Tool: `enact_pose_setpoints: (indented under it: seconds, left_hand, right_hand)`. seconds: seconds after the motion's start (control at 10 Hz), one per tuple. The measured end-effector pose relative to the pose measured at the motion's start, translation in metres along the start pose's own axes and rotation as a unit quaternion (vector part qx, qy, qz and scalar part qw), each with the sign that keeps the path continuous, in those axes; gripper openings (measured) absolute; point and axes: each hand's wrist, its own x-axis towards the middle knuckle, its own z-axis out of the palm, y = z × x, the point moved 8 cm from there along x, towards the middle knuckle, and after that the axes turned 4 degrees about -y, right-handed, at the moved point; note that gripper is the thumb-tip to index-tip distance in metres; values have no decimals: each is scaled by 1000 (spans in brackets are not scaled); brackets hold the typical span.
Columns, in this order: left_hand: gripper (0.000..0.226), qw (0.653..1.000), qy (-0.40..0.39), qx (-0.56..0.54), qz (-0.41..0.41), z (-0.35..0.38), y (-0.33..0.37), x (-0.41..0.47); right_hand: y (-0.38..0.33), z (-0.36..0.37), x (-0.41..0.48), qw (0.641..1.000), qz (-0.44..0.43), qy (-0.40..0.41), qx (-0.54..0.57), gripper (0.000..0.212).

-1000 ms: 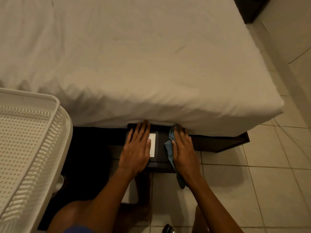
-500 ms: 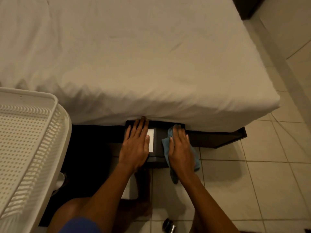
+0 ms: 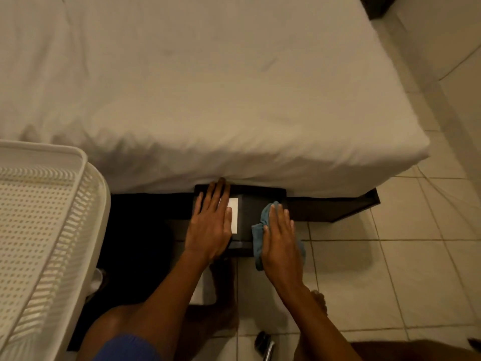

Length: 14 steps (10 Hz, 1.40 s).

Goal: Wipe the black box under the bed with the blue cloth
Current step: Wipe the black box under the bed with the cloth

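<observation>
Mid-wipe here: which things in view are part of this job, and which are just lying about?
Part of the job:
black box, partly under the bed
blue cloth, flat under the right hand
left hand, flat on the box

Lying about:
white perforated basket
small dark object on the floor tiles

white label on black box, blank, no legible txt

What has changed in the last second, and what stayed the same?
The right hand slid the blue cloth from the far edge of the black box toward the person, down its right side. The left hand stayed flat on the box, beside the white label.
</observation>
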Motion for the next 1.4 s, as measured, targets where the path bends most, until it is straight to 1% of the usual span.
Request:
enact_pose_setpoints:
  seconds: [0.1,0.2,0.3,0.4,0.5,0.6,0.7,0.8,0.9,1.0,1.1,1.2,1.3,1.4]
  left_hand:
    - [59,1000,3,3,-1,0,1,3]
    - [59,1000,2,13,-1,0,2,2]
    - [60,1000,-3,8,-6,2,0,1]
    - [60,1000,2,7,-3,0,2,3]
    - [60,1000,-3,10,2,1,2,1]
    - [60,1000,-5,3,-1,1,2,0]
    - [60,1000,1,2,-3,-1,3,2]
    - [59,1000,1,8,-1,-1,3,2]
    - [59,1000,-2,12,0,-1,3,-1]
    - [60,1000,-5,1,0,-1,3,1]
    - [60,1000,2,0,2,-2,3,3]
    - [59,1000,1,-5,5,-1,3,0]
    - [59,1000,-4,-10,1,0,2,0]
    - [59,1000,3,-15,1,-1,2,3]
  right_hand:
    - [10,-1,21,998,2,-31,-61,64]
    - [8,-4,-8,998,2,-35,-56,66]
    - [9,-5,-16,994,-8,-57,-92,60]
    - [13,-1,22,989,-20,-64,-132,54]
    - [12,2,10,991,1,-78,-105,52]
    - [16,2,-25,991,-27,-80,-100,55]
    - [13,1,7,997,3,-67,-30,65]
    - [11,-1,13,998,21,-59,-3,69]
    - [0,3,-27,995,-37,-73,-65,59]
    - [4,5,-9,991,-63,-92,-72,53]
    - [16,7,21,995,-24,-74,-55,53]
    - [30,46,-6,946,-65,-313,-56,48]
    - [21,37,-6,925,-141,-351,-49,46]
    - [13,1,26,990,-67,-107,-61,52]
